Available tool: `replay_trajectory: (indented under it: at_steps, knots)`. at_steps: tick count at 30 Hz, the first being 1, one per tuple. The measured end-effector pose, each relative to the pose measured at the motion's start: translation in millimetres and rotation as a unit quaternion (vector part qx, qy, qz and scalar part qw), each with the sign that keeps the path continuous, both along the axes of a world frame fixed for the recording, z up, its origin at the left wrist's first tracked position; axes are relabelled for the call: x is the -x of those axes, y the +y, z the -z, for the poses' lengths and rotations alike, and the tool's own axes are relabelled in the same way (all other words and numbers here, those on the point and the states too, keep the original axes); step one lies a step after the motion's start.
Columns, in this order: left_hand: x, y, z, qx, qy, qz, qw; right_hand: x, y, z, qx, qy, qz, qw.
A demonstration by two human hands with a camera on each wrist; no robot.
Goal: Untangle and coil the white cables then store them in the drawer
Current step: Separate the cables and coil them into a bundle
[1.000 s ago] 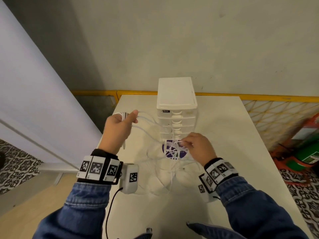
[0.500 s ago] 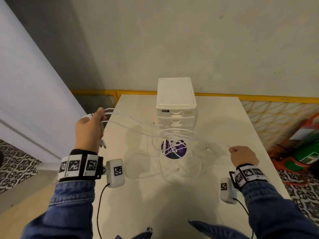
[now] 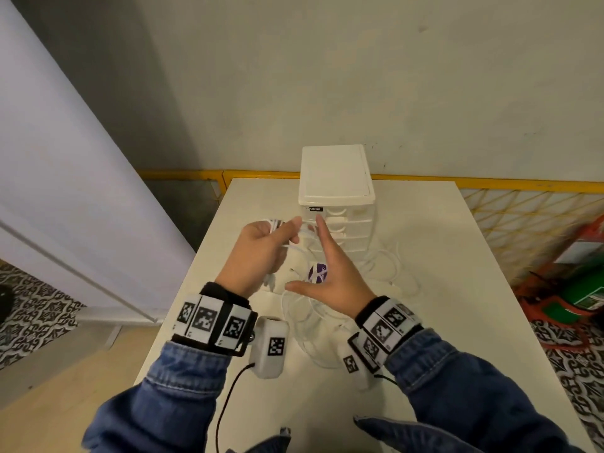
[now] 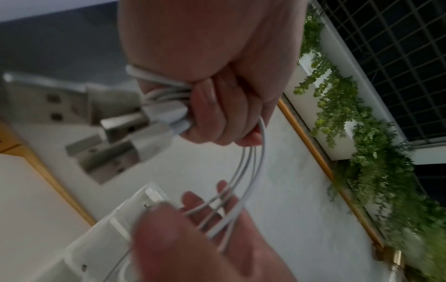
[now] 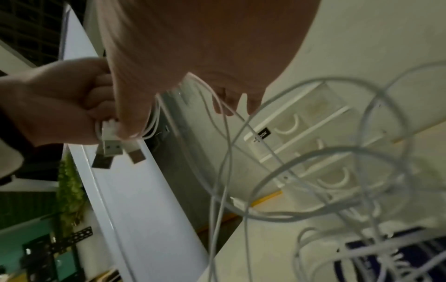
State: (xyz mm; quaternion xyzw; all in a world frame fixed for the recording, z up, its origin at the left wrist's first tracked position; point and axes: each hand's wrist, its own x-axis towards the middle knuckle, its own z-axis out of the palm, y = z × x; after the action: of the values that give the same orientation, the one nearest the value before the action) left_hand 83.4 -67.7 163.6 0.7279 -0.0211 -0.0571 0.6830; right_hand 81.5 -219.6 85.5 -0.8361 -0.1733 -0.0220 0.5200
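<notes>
Several thin white cables (image 3: 385,266) lie in loose tangled loops on the white table (image 3: 441,338) in front of a small white drawer unit (image 3: 336,191). My left hand (image 3: 277,237) is raised before the unit and grips a bunch of cable ends; their USB plugs (image 4: 115,137) stick out of the fist (image 5: 60,106). Strands (image 4: 251,171) arc from that fist across the straight, spread fingers of my right hand (image 3: 313,256), which stands just right of the left. The unit's drawers (image 5: 301,145) all look closed.
A round purple sticker (image 3: 318,273) on the table lies under the cable loops. A white wall panel stands left of the table, and a yellow railing and mesh run behind and to the right. Red and green items sit on the floor at far right.
The hands were spread wide, the right pinching a strand pulled out to the right. Both have come back together before the drawer unit, and the right hand has opened against the strands.
</notes>
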Motion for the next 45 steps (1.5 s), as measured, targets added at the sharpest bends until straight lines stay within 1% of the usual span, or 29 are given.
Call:
replay_trajectory:
  at_steps: [2,4,5,6,9,11,13,15,16,17,19,21,23,25,26,28,30,32,35,37,41,43,45]
  knots:
    - [1,0,-4,0.006,-0.002,0.011,1.000,-6,3,5,-0.017,0.045,0.011,0.999]
    - [-1,10,-11,0.005,-0.013,-0.005,1.000,-8,-5,12,-0.026,0.095,-0.015,0.995]
    - [-2,18,-13,-0.001,-0.023,-0.017,1.000,-7,-12,16,-0.009,0.100,-0.027,0.995]
    - [-3,27,-15,-0.013,-0.033,-0.029,0.999,-7,-21,19,0.022,0.088,-0.029,0.995]
    - [-7,48,-8,-0.064,-0.038,-0.053,0.996,-7,-50,17,0.095,0.034,0.007,0.995]
    - [-8,52,3,-0.091,-0.021,-0.053,0.994,-10,-66,3,0.105,0.008,0.030,0.994]
    - [-6,46,14,-0.154,-0.019,-0.027,0.988,-13,-79,-20,0.025,0.010,0.058,0.998]
    - [-2,38,21,-0.239,-0.022,0.053,0.969,-16,-90,-41,-0.045,-0.023,0.087,0.995]
    - [0,32,23,-0.245,-0.011,0.108,0.964,-19,-94,-48,-0.065,-0.038,0.095,0.993]
    - [2,27,26,-0.218,0.013,0.162,0.962,-22,-98,-53,-0.069,-0.055,0.099,0.991]
    - [6,15,29,-0.152,0.063,0.254,0.953,-29,-103,-54,-0.037,-0.085,0.115,0.989]
    - [11,7,29,-0.094,0.092,0.321,0.938,-37,-107,-46,0.051,-0.114,0.143,0.982]
    - [16,1,23,0.005,0.112,0.361,0.926,-41,-107,-34,0.162,-0.128,0.143,0.968]
    - [16,-4,12,0.113,0.107,0.381,0.911,-38,-100,-19,0.233,-0.095,0.098,0.963]
    - [14,-6,6,0.166,0.102,0.384,0.903,-34,-93,-13,0.251,-0.068,0.071,0.963]
    - [6,-11,-6,0.279,0.094,0.375,0.879,-27,-80,7,0.255,-0.015,0.039,0.966]
    - [-4,-15,-14,0.374,0.085,0.346,0.856,-21,-67,26,0.244,0.030,0.030,0.969]
    - [-13,-17,-21,0.436,0.063,0.308,0.843,-14,-57,38,0.229,0.055,0.028,0.972]
    - [-21,-16,-27,0.522,0.032,0.254,0.814,-7,-47,37,0.191,0.069,0.021,0.979]
    - [-26,-14,-27,0.553,0.004,0.203,0.808,-7,-47,32,0.182,0.068,0.018,0.981]
    - [-38,-7,-32,0.574,-0.055,0.086,0.812,-7,-48,26,0.135,0.045,-0.012,0.990]
    - [-43,-4,-35,0.573,-0.076,0.018,0.816,-4,-44,24,0.141,0.034,-0.037,0.989]
    - [-49,0,-33,0.557,-0.089,-0.049,0.825,-2,-40,24,0.158,0.047,-0.058,0.985]
